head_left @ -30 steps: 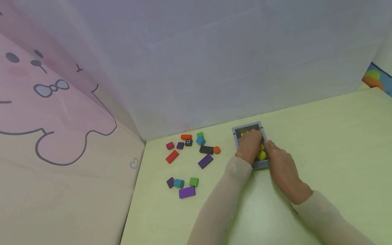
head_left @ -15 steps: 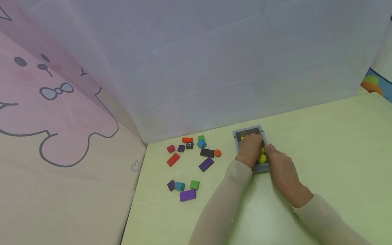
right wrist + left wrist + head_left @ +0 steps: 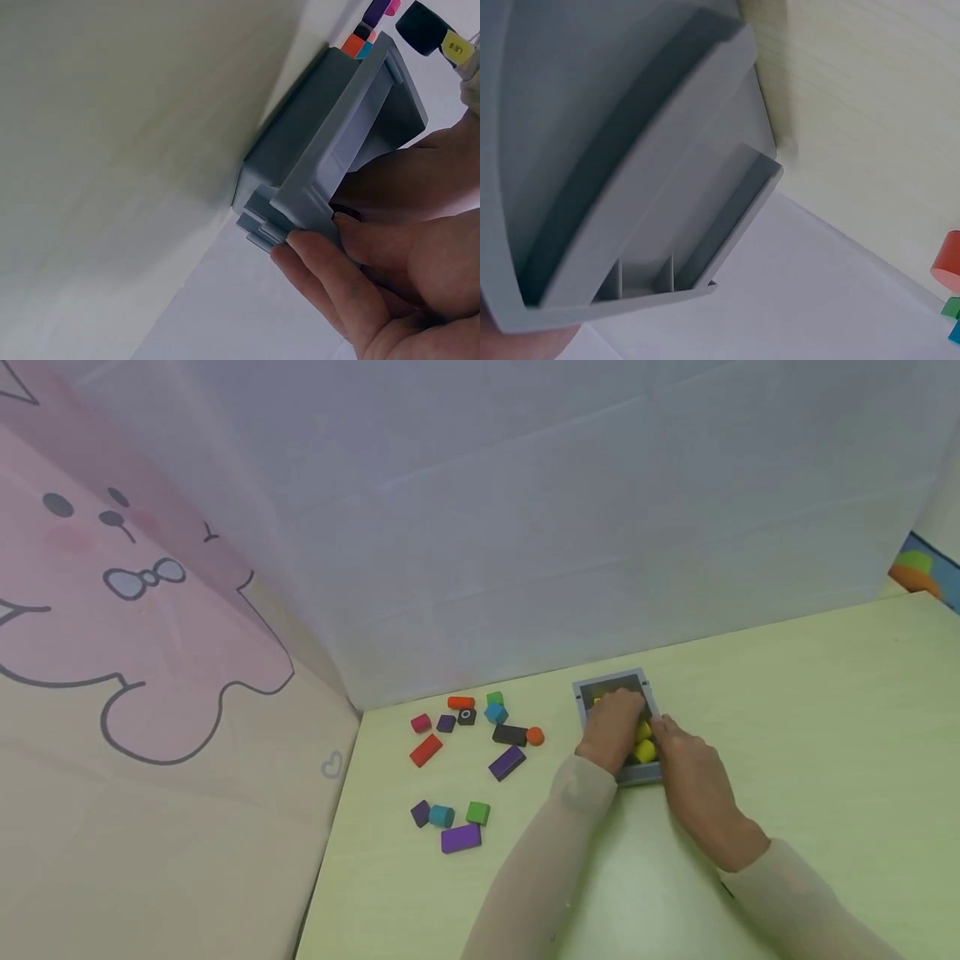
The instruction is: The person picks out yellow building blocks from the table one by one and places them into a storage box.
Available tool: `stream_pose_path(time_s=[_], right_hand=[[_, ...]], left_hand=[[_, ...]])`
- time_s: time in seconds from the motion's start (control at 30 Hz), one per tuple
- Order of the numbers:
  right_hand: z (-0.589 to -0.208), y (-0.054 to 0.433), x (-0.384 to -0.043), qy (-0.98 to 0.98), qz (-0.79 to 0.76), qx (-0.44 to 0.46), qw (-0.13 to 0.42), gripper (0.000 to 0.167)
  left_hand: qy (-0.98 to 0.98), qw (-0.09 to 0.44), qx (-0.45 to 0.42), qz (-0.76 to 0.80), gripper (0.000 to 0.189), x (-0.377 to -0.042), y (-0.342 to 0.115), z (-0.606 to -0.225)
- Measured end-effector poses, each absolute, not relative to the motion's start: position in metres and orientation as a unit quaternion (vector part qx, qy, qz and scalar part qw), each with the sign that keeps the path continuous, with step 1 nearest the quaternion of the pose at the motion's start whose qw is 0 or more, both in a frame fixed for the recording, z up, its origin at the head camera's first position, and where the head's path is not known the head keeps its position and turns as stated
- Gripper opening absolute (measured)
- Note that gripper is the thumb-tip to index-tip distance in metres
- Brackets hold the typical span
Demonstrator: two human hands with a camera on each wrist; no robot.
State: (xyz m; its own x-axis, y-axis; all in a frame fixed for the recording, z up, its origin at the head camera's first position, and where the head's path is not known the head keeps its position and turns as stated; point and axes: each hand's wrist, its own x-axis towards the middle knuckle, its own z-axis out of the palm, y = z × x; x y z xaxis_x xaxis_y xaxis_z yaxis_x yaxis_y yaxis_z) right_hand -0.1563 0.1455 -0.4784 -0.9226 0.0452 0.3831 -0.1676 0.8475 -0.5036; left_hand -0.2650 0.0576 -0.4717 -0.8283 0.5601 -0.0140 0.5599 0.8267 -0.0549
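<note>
A grey open box (image 3: 639, 772) stands near the table's back edge, with several yellow blocks (image 3: 645, 751) in it. My left hand (image 3: 613, 728) reaches down into the box, knuckles up. Its fingers are hidden in the head view, and in the left wrist view only a sliver of skin shows below the box wall (image 3: 630, 187). On the box's right side, my right hand (image 3: 697, 789) holds the wall. The right wrist view shows the fingers (image 3: 330, 274) on the outside and the thumb at the rim.
Several loose blocks lie left of the box: a purple block (image 3: 507, 762), a black block (image 3: 511, 735), a red block (image 3: 426, 750), an orange piece (image 3: 535, 737). Nearer are a green block (image 3: 477, 813) and a blue cylinder (image 3: 442, 816). A pale cloth wall (image 3: 525, 527) rises behind the table.
The head view has tilted slightly, so everything sits a little lower in the picture. Both hands stay at the box with hardly any visible movement, and the loose blocks lie as before.
</note>
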Motion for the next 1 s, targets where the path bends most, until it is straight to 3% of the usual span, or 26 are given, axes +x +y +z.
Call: stream_pose_path(time_s=[0.3, 0.57, 1.0], right_hand=[[-0.480, 0.151, -0.159, -0.936, 0.283, 0.043, 0.203, 0.027], [-0.481, 0.159, -0.160, -0.930, 0.296, 0.055, 0.211, 0.029], [-0.479, 0.173, -0.159, -0.918, 0.358, 0.040, 0.166, 0.038]], left_hand=[[-0.954, 0.030, -0.299, 0.010, 0.012, -0.260, 0.051, -0.464], [-0.952, 0.068, -0.299, 0.002, 0.023, -0.248, 0.043, -0.452], [-0.950, 0.143, -0.265, -0.081, 0.024, -0.234, 0.023, -0.445]])
